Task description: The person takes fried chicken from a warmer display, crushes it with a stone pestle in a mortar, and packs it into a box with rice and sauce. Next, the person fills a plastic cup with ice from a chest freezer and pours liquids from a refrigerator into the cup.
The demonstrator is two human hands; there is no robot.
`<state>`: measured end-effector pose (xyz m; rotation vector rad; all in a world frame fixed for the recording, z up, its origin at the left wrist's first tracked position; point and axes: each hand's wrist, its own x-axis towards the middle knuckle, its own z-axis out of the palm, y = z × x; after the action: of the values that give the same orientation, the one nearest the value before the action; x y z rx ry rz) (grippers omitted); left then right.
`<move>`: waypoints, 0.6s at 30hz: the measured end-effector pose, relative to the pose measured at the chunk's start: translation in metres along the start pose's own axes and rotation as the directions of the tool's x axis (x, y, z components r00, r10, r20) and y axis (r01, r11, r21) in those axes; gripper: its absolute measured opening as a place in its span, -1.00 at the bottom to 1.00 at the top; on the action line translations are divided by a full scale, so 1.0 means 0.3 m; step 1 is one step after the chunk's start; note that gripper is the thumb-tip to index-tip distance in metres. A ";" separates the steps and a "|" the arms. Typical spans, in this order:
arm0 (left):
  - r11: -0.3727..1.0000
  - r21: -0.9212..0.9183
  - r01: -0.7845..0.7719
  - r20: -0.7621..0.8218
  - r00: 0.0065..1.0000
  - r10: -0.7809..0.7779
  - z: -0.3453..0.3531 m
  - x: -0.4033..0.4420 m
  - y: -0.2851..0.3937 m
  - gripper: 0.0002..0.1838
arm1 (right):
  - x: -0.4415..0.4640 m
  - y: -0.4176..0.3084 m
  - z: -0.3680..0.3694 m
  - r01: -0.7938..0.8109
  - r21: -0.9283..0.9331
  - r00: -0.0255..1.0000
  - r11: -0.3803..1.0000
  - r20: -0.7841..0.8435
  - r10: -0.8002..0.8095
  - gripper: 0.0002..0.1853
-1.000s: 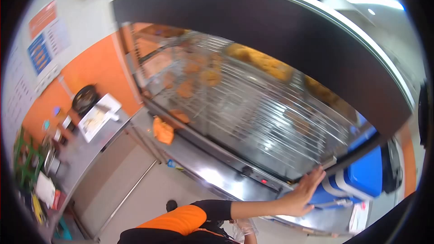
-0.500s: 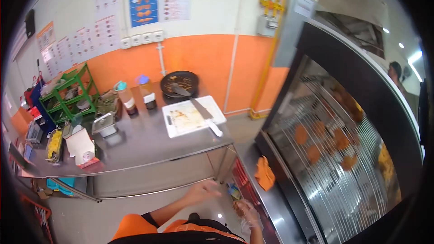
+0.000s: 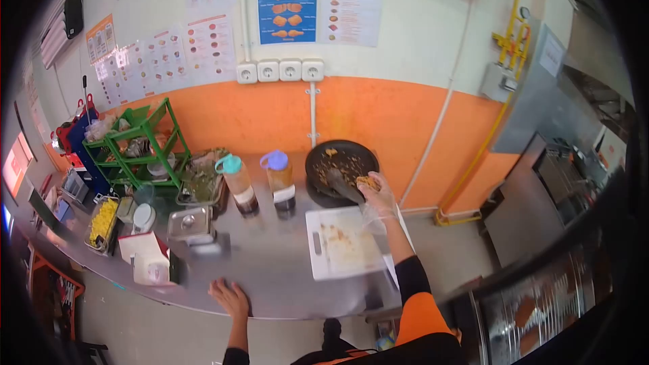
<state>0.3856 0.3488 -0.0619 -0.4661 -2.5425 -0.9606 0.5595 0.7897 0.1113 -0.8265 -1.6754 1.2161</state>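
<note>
My right hand [image 3: 382, 201], in a clear plastic glove, grips a browned, crumbly piece of fried chicken [image 3: 366, 182] at the right rim of a black pan [image 3: 326, 155]. Brown bits lie in the pan, and a dark spatula [image 3: 343, 186] rests in it. Below that hand is a white cutting board [image 3: 338, 257] with brown crumbs and stains; my forearm covers its right side, hiding most of the knife there. My bare left hand [image 3: 231, 299] lies at the front edge of the steel table [image 3: 270, 290], fingers spread, holding nothing.
Two squeeze bottles, one with a teal cap [image 3: 236, 182] and one purple-capped [image 3: 278, 179], stand left of the pan. Further left are a lidded steel container [image 3: 191, 225], an opened paper box [image 3: 150, 257] and a green rack [image 3: 145, 142]. A glass-fronted cabinet [image 3: 541, 304] stands lower right.
My view has turned from the display cabinet toward the table. My right hand has carried the chicken from beside the cabinet to the pan. My left hand has come to the table edge.
</note>
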 end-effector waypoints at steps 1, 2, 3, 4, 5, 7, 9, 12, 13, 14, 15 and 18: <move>0.998 0.058 0.013 -0.003 1.000 -0.013 -0.007 -0.006 0.014 -0.54 | 0.112 0.034 0.026 0.067 -0.166 0.998 0.984 0.013 -0.066 -0.38; 0.993 0.118 0.029 -0.002 1.000 -0.029 -0.017 -0.004 0.020 -0.54 | 0.202 0.068 0.053 0.131 -0.326 0.991 0.936 0.037 -0.126 -0.37; 0.992 0.116 0.049 0.031 0.998 -0.053 -0.028 -0.002 0.017 -0.53 | 0.273 0.101 0.082 0.103 -0.397 0.994 0.912 0.063 -0.085 -0.37; 0.991 0.110 0.074 0.062 0.995 -0.081 -0.029 0.002 0.020 -0.53 | 0.346 0.128 0.114 0.084 -0.468 0.995 0.880 0.087 -0.048 -0.36; 0.990 0.101 0.102 0.091 0.990 -0.111 -0.031 0.010 0.039 -0.52 | 0.411 0.152 0.142 0.072 -0.539 0.994 0.839 0.111 -0.014 -0.36; 0.984 0.127 0.125 0.101 0.985 -0.138 -0.046 0.020 0.075 -0.53 | 0.490 0.235 0.177 0.137 -0.605 0.973 0.784 0.229 0.007 -0.35; 0.984 0.111 0.137 0.114 0.982 -0.150 -0.055 0.031 0.101 -0.53 | 0.554 0.372 0.202 0.233 -0.617 0.933 0.751 0.361 0.007 -0.36; 0.972 0.182 0.151 0.132 0.975 -0.176 -0.049 0.034 0.096 -0.50 | 0.483 0.246 0.201 0.300 -0.763 0.943 0.573 0.328 -0.057 -0.34; 0.967 0.203 0.152 0.135 0.974 -0.181 -0.039 0.037 0.093 -0.49 | 0.439 0.121 0.208 0.284 -0.794 0.952 0.537 0.299 -0.062 -0.32; 0.967 0.203 0.152 0.129 0.975 -0.181 -0.031 0.042 0.090 -0.49 | 0.396 0.072 0.229 0.286 -0.781 0.939 0.555 0.344 0.000 -0.31; 0.967 0.202 0.152 0.129 0.975 -0.180 -0.031 0.043 0.085 -0.49 | 0.324 0.048 0.244 0.283 -0.771 0.920 0.571 0.387 0.067 -0.29; 0.968 0.203 0.150 0.135 0.975 -0.179 -0.044 0.036 0.097 -0.49 | 0.214 0.123 0.299 0.382 -0.831 0.873 0.405 0.468 0.136 -0.21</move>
<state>0.3916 0.3624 -0.0316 -0.2839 -2.8150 -0.7485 0.4526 0.8244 0.0814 -1.0239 -2.8552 0.2280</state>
